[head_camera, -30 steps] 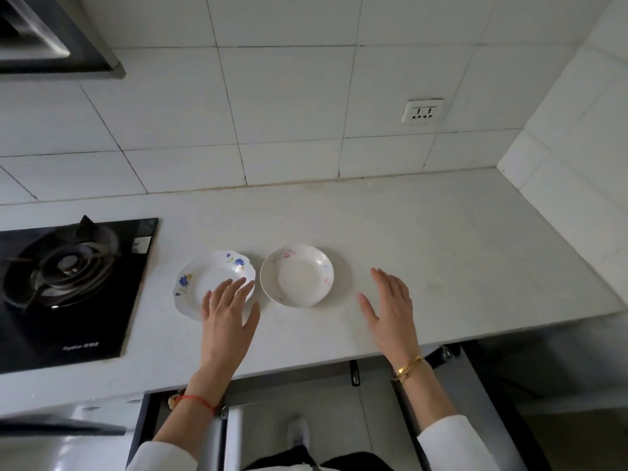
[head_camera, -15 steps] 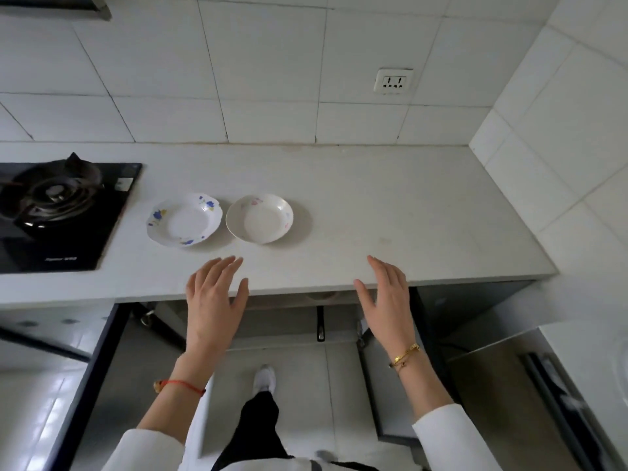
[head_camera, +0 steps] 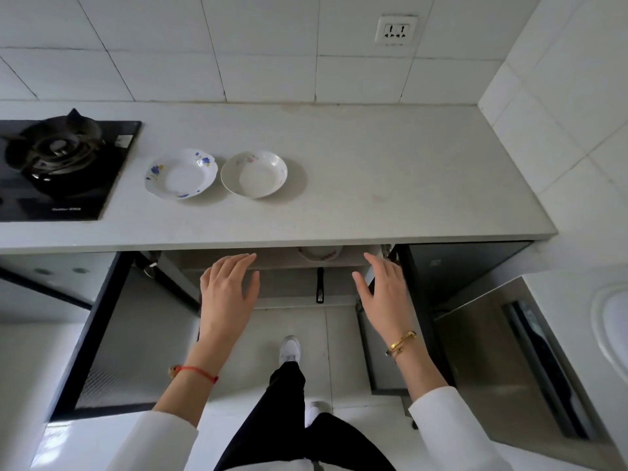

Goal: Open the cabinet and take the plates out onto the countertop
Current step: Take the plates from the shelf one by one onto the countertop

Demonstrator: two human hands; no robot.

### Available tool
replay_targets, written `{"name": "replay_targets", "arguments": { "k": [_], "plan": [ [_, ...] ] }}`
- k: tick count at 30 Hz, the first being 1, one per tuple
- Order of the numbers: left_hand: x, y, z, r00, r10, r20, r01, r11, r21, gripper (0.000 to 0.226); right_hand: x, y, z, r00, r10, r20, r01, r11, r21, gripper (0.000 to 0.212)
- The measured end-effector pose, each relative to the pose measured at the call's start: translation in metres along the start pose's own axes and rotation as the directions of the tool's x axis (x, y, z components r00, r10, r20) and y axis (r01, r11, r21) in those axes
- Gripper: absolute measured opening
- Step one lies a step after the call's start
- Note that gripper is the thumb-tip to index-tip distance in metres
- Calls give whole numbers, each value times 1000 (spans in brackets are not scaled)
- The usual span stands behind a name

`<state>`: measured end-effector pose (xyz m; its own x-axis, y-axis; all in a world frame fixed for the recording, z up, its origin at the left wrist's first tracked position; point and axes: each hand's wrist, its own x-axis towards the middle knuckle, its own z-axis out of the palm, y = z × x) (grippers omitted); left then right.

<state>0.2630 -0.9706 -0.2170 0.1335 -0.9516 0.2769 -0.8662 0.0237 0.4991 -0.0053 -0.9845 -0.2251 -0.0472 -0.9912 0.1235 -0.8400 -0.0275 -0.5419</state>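
Two plates stand side by side on the pale countertop (head_camera: pixel 390 185): a white plate with blue flowers (head_camera: pixel 181 174) on the left and a cream plate with faint pink marks (head_camera: pixel 254 173) to its right. Below the counter edge the cabinet is open, both doors swung out: left door (head_camera: pixel 102 334), right door (head_camera: pixel 424 317). A rim of another dish (head_camera: pixel 319 253) peeks out on the shelf inside. My left hand (head_camera: pixel 227 294) and my right hand (head_camera: pixel 384 294) hover in front of the opening, fingers straight, holding nothing.
A black gas hob (head_camera: pixel 57 168) sits at the counter's left end. A wall socket (head_camera: pixel 396 30) is on the tiled wall. A steel appliance (head_camera: pixel 509 362) stands at the lower right. My legs and white shoes (head_camera: pixel 290 350) are on the floor below.
Both hands have drawn back off the countertop and dropped in front of the open cabinet. The view has tilted down, showing the cabinet inside and floor.
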Motion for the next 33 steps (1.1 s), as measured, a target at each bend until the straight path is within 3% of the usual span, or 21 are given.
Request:
{"name": "replay_targets", "arguments": {
  "k": [9,20,33],
  "plan": [
    [4,-39,92,995,22,95,-24,999,20,29,27,56,83,997,49,54,-49,999,-4,47],
    [46,-131,265,990,63,123,-75,993,92,27,94,155,234,999,51,14,-51,999,-12,45],
    [95,-209,436,985,166,38,-169,979,111,33,150,263,384,995,40,-93,-42,999,-26,50]
  ]
}}
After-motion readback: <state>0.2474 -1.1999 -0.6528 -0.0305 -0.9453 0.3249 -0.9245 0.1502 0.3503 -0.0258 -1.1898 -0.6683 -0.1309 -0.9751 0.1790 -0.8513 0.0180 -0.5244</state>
